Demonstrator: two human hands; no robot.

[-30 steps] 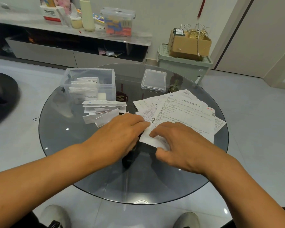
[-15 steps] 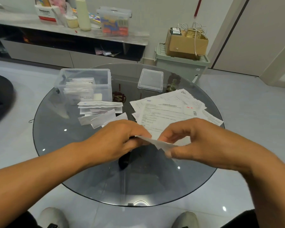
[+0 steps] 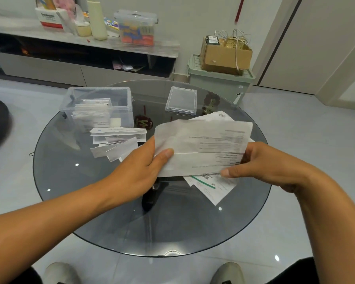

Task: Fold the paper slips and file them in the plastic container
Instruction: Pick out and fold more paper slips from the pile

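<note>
I hold a white printed paper slip up above the round glass table. My left hand pinches its left edge with the thumb on the front. My right hand pinches its lower right corner. Beneath it lies a loose pile of unfolded slips. A clear plastic container at the back left of the table holds several folded slips standing on edge. More folded slips lie flat in front of the container.
The container's clear lid lies at the back of the table. Behind the table stand a green storage bin with a cardboard box on top and a low cabinet. My shoes show below the table's near edge.
Both hands have lifted one slip off the pile and raised it upright above the table. The pile underneath is now partly uncovered.
</note>
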